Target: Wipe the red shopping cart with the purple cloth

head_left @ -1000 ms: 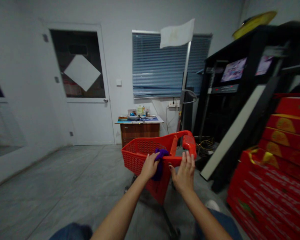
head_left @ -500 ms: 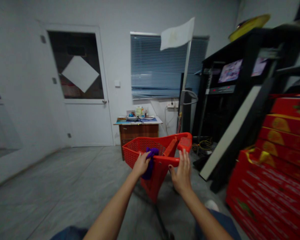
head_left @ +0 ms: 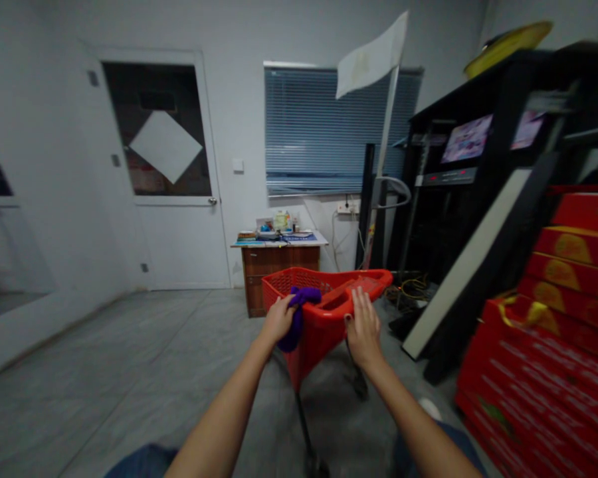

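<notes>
A small red plastic shopping cart (head_left: 323, 318) stands on the floor in front of me, with a white flag on a pole (head_left: 373, 56) rising from its far side. My left hand (head_left: 278, 317) is closed on a purple cloth (head_left: 299, 307) pressed against the cart's near rim. My right hand (head_left: 363, 326) lies flat on the rim's right part, fingers stretched forward. The cart's wheels (head_left: 359, 385) show beneath the basket.
A wooden cabinet (head_left: 278, 259) with small items on top stands by the wall under a blue blind (head_left: 319, 133). A white door (head_left: 172, 172) is to its left. Black shelving (head_left: 478, 166) and stacked red boxes (head_left: 553, 318) fill the right side.
The cart has tipped and swung so that its handle end dropped level and the flag pole leans right. Both hands stayed on the rim and moved with it.
</notes>
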The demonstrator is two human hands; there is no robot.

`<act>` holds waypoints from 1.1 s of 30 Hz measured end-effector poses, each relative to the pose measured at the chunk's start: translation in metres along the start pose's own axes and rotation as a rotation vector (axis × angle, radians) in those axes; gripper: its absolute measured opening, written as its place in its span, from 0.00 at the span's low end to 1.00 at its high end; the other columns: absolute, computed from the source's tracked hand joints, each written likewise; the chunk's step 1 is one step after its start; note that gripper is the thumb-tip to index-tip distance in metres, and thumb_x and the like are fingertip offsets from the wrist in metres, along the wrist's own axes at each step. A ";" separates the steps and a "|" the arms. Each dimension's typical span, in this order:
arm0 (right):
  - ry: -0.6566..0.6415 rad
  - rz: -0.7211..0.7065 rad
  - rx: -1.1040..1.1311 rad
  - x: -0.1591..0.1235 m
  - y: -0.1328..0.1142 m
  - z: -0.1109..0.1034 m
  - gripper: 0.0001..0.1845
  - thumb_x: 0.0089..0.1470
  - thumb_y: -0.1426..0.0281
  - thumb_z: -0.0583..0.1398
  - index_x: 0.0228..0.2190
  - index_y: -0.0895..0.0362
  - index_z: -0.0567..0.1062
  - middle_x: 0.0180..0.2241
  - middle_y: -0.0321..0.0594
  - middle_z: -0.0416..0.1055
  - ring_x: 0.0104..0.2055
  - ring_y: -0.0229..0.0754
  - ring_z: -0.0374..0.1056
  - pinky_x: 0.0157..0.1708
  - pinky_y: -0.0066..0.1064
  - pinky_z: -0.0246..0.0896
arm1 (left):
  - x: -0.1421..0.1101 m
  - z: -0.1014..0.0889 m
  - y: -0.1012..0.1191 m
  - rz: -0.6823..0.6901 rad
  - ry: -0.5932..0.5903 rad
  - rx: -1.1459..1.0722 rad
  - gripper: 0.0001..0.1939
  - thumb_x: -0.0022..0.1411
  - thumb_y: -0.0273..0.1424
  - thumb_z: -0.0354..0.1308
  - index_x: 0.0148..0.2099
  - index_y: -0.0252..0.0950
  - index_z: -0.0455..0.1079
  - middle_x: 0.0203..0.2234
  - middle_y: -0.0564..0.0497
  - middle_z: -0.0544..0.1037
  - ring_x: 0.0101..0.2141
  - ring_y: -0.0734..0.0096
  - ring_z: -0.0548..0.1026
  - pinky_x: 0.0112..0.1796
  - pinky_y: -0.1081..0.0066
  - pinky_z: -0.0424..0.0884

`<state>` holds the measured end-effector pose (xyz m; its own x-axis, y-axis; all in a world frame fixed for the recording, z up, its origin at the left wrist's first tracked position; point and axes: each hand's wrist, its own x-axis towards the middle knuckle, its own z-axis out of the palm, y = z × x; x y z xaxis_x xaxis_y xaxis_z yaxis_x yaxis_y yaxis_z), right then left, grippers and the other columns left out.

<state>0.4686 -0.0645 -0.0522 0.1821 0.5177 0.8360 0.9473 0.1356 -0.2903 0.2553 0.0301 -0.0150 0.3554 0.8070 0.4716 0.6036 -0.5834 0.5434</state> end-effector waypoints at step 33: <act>-0.071 0.006 -0.153 0.012 0.017 0.002 0.37 0.67 0.51 0.38 0.69 0.56 0.46 0.68 0.48 0.52 0.70 0.52 0.44 0.63 0.52 0.46 | -0.013 -0.035 0.052 0.049 -0.013 0.180 0.17 0.71 0.32 0.44 0.51 0.40 0.73 0.47 0.47 0.81 0.49 0.63 0.77 0.62 0.60 0.59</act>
<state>0.4866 -0.0537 -0.0480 0.1742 0.5770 0.7980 0.9763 0.0045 -0.2164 0.2570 -0.0138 0.0316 0.3958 0.7798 0.4850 0.7031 -0.5971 0.3863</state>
